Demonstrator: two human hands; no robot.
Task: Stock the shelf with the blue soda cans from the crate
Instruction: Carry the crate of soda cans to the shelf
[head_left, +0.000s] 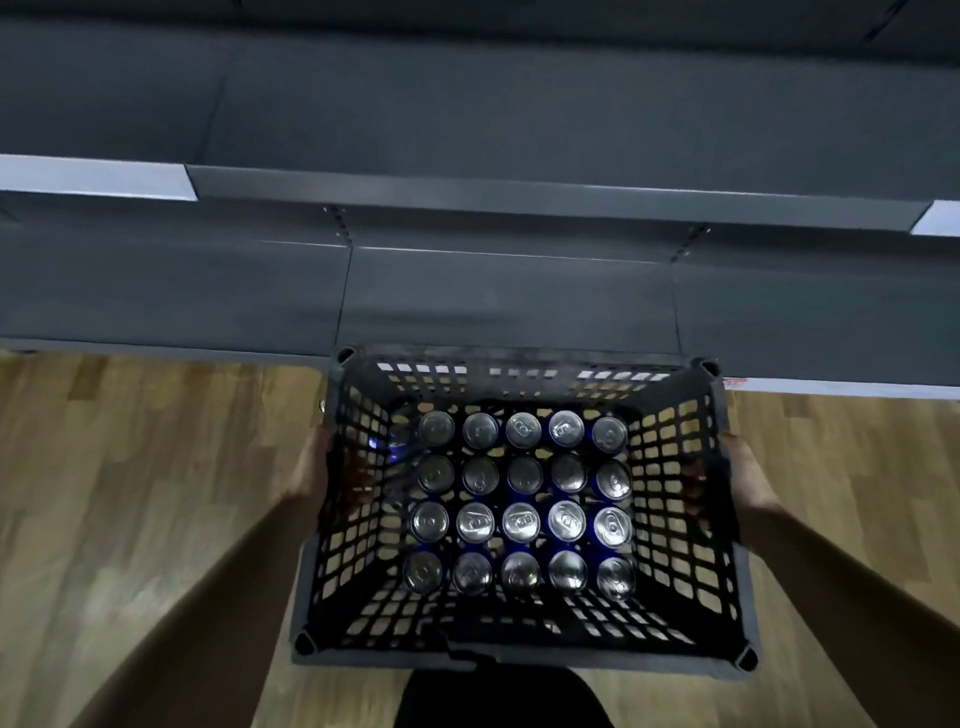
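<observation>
A black lattice crate (519, 647) is held in front of me above the floor. Inside stand several blue soda cans (521, 521) in neat rows, silver tops facing up. My left hand (317, 470) grips the crate's left side, fingers reaching through the wall. On the opposite side my right hand (740, 475) grips the right wall in the same way. Dark grey shelves (498, 296) run across the view just beyond the crate's far edge, and no cans show on them.
A wooden floor (130, 493) lies under the crate. The upper shelf edge (519, 192) carries white label strips at the left and right. Slotted uprights divide the shelf bays. A dark garment shows at the bottom centre.
</observation>
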